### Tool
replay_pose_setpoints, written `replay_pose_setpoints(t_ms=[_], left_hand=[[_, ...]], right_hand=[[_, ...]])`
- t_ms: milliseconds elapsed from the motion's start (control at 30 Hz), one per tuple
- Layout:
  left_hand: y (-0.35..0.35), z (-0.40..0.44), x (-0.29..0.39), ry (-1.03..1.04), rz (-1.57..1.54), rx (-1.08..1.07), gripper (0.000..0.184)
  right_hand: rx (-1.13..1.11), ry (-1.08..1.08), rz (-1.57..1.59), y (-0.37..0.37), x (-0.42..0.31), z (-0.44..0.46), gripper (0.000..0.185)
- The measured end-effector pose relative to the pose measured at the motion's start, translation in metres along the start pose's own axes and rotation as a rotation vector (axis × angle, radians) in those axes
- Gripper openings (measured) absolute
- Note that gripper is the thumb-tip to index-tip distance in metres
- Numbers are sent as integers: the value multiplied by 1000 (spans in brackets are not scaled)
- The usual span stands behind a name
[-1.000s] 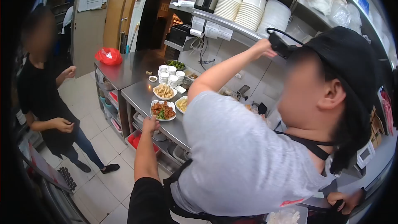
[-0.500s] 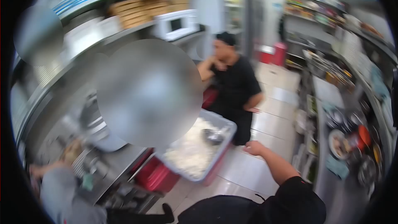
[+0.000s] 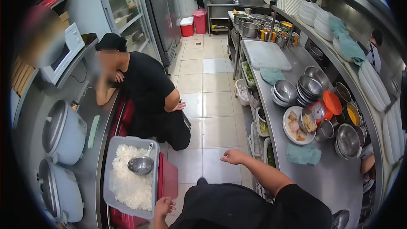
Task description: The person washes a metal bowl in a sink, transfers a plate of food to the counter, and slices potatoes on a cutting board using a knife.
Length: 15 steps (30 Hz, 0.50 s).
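My left hand (image 3: pixel 164 207) is at the bottom, beside the near right corner of a grey plastic tub (image 3: pixel 156 178). Its fingers are loosely bent and apart, with nothing in them. White cooked rice (image 3: pixel 127 188) fills the tub, and a metal ladle (image 3: pixel 140 165) with a wide bowl lies on top of it. My right hand (image 3: pixel 232 157) hangs over the tiled aisle, apart from the counter on the right. The fingers there are curled in, holding nothing that I can see.
A person in black (image 3: pixel 148 80) leans on the left counter (image 3: pixel 91 182), past the tub. Two rice cookers (image 3: pixel 70 133) stand on it. The right counter (image 3: pixel 271 127) carries metal bowls (image 3: pixel 311 87), a plate of food (image 3: pixel 292 133) and a green cloth (image 3: pixel 303 154).
My view has turned right, so the tub and the person in black now sit further left. My left hand has come into sight. The person in grey is out of view.
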State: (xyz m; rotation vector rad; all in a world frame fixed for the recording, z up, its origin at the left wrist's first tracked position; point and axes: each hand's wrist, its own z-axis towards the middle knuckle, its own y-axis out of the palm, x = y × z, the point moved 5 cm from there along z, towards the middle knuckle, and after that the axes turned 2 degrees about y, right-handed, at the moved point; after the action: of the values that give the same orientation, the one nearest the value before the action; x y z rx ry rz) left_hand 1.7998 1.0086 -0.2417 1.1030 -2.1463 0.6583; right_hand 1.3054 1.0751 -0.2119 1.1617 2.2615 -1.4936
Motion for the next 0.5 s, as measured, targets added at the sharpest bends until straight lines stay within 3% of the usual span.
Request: replay_pose_setpoints(t_ms=[267, 367, 433, 467, 500], left_hand=[[24, 152, 103, -40, 204, -134, 26], [57, 217, 215, 40, 357, -280, 29], [110, 286, 285, 291, 374, -487, 28], [142, 286, 352, 246, 571, -583, 28], [170, 288, 405, 392, 557, -526, 35]], right_hand=[[13, 10, 42, -108, 11, 97, 67], [33, 75, 39, -141, 34, 133, 68], [65, 102, 39, -161, 45, 155, 68], [79, 121, 72, -174, 49, 164, 68], [92, 140, 111, -185, 53, 172, 68]])
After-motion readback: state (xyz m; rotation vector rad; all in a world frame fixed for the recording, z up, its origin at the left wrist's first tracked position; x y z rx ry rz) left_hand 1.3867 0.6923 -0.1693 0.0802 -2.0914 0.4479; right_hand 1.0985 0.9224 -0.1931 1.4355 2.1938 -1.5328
